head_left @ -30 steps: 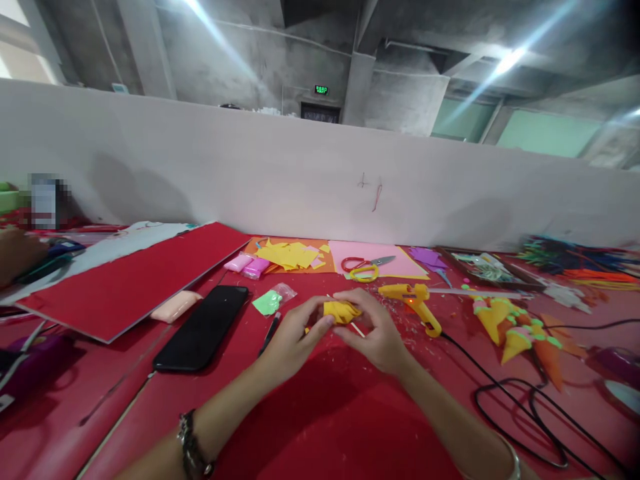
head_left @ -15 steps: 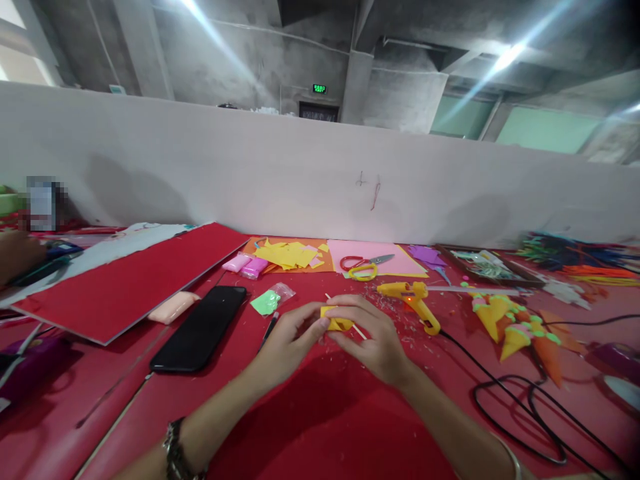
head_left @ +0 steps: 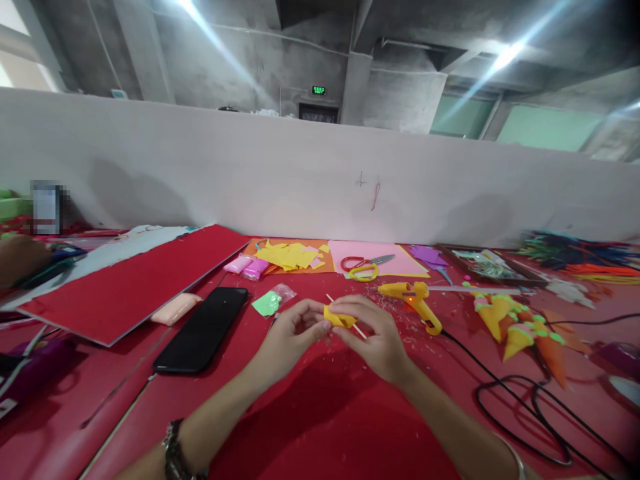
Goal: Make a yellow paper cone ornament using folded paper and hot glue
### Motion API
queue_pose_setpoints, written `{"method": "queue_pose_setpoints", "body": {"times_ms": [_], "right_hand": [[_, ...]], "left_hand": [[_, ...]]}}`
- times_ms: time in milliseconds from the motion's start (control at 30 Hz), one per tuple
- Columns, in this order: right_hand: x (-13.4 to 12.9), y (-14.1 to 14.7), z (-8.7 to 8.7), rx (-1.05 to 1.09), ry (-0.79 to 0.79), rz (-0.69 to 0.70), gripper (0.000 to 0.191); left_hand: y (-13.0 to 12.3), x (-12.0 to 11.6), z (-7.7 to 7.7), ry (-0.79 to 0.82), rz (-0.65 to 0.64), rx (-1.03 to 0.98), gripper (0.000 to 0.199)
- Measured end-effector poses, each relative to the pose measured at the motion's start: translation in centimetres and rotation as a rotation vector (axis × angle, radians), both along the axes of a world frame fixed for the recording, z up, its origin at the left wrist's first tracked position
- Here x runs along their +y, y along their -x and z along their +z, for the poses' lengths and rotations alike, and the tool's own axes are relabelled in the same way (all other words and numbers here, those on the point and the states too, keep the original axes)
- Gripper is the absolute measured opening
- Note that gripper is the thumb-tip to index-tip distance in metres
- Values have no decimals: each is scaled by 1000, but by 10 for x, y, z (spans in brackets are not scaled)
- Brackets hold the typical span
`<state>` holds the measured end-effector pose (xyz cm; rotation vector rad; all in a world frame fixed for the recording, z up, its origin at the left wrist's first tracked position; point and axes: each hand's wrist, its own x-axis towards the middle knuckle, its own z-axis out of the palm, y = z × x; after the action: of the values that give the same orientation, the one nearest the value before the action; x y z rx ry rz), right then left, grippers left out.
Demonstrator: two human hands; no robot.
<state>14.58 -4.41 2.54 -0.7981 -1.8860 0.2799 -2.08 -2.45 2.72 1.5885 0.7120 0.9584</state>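
Between my two hands, a bit above the red table, is a small curled piece of yellow paper (head_left: pixel 340 319). My left hand (head_left: pixel 294 340) pinches its left end between thumb and fingertips. On the other side, my right hand (head_left: pixel 376 340) has its fingers closed on the right part and covers some of it. A thin white stick (head_left: pixel 359 331) shows behind the paper, poking out below my right fingers and above them; whether it is held or lies on the table I cannot tell. A yellow glue gun (head_left: pixel 411 298) with a lit red light lies to the right of my hands.
Red-and-yellow scissors (head_left: pixel 367 265) lie on pink paper (head_left: pixel 345 250) beside yellow scraps (head_left: pixel 287 255). At left are a black phone (head_left: pixel 203 331) and a red board (head_left: pixel 135 283). Paper cones (head_left: pixel 517 339) and a black cable (head_left: pixel 505 427) lie right. Another person's hand (head_left: pixel 23 260) is far left.
The yellow paper has turned slightly and shows more of its curled side between my fingers. My left fingers have shifted a little on it. The view has moved slightly.
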Motion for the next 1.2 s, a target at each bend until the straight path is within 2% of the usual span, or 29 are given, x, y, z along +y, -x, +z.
{"method": "queue_pose_setpoints", "body": {"times_ms": [267, 367, 433, 533, 633, 733, 900, 1067, 1200], "right_hand": [[1, 0, -3, 61, 57, 13, 22], [3, -1, -4, 83, 68, -1, 19], [4, -1, -5, 94, 83, -10, 19], [5, -1, -5, 98, 104, -26, 20], [7, -1, -6, 96, 120, -27, 19], [9, -1, -8, 95, 132, -25, 19], [10, -2, -11, 116, 145, -18, 19], [12, -2, -13, 165, 168, -32, 17], [14, -2, -13, 201, 193, -43, 16]], "left_hand": [[0, 1, -2, -49, 20, 43, 20], [5, 5, -1, -191, 59, 149, 27], [13, 9, 0, -371, 144, 333, 35], [27, 14, 3, -630, 324, 759, 48], [36, 16, 3, -642, 356, 1151, 55], [37, 15, 0, -594, 254, 1359, 53], [35, 15, -10, -560, 200, 1404, 36], [37, 25, -25, -554, 138, 1250, 18], [36, 28, -30, -530, 73, 1115, 13]]}}
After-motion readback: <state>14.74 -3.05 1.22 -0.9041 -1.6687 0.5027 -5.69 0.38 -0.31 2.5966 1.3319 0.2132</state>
